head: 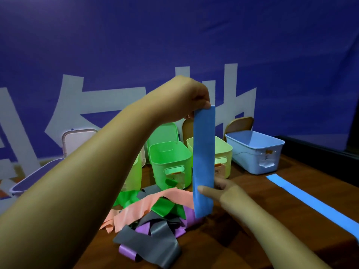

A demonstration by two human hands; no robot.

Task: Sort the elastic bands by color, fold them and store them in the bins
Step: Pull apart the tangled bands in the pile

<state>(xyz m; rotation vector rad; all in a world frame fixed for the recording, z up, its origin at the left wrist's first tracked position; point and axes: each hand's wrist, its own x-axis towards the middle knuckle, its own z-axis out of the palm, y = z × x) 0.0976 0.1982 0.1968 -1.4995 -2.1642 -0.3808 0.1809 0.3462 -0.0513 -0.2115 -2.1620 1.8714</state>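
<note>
Closest to the lens, the left forearm rises from seven o'clock toward the middle of the view, bent down at the wrist, and the left hand [191, 98] pinches the top end of a blue band [204, 162] between curled fingertips. That band hangs straight down as a flat vertical strip, its lower end just above a pile of bands [155, 220] in grey, purple, green and peach on the wooden table [252, 245]. Reaching in from five o'clock, the right hand [220, 191] holds the strip low down: its thumb lies across the front face, while the fingers are mostly hidden behind the band, so the grip reads as a narrow pinch. At three o'clock from the pile a second blue band [310, 202] lies flat and stretched out on the table. Behind the pile, at twelve o'clock, stands a green bin [169, 158], with a yellow-green bin [223, 152] just beside it and a blue bin [254, 150] at two o'clock. A blue backdrop [194, 35] fills the rear.
</note>
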